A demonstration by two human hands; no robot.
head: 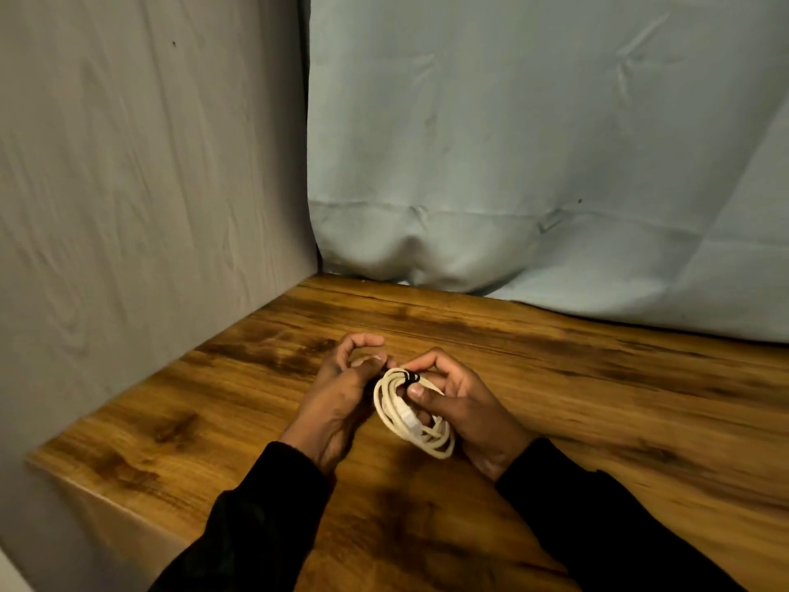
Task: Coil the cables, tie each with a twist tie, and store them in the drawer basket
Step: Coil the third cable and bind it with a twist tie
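Observation:
A white cable (390, 414) is wound into a small coil and held just above the wooden table (597, 390). A black twist tie (409, 375) wraps the top of the coil. My right hand (465, 414) grips the coil, thumb pressed on its inner side and fingers curled behind it. My left hand (341, 390) is at the coil's left, thumb and fingers pinching at the tie's end. No drawer basket is in view.
A grey wood-grain panel (149, 185) walls off the left side. A pale blue cloth (533, 164) hangs at the back and rests on the table's far edge. The table's left edge (106, 484) drops off near my left sleeve.

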